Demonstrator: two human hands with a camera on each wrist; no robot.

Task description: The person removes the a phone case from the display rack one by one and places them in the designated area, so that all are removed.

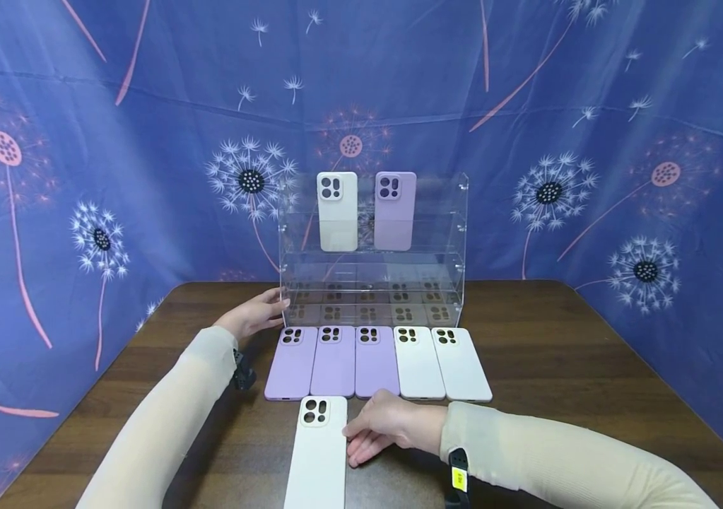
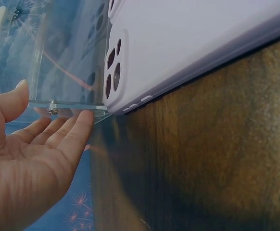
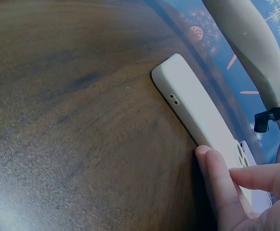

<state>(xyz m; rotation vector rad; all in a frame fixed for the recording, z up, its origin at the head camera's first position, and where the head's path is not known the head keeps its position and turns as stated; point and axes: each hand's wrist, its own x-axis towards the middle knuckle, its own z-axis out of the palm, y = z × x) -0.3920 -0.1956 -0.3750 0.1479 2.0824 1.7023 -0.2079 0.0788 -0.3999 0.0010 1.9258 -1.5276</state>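
My left hand (image 1: 255,314) reaches to the lower left side of a clear acrylic display stand (image 1: 374,252). In the left wrist view its straight fingers rest under the panel edge by a small metal screw (image 2: 53,107), thumb raised. Near the front of the table a white phone case (image 1: 318,459) lies with its camera cutouts away from me. My right hand (image 1: 389,424) holds its right long edge, and the right wrist view puts fingers along the side with another fingertip against the upper edge. How many cases lie under it, if any, I cannot tell.
A row before the stand has three lilac phone cases (image 1: 333,360) on the left and two white ones (image 1: 420,362) on the right. Higher up, the stand bears a white case (image 1: 338,230) and a lilac one (image 1: 394,230). A blue dandelion cloth (image 1: 399,85) hangs behind.
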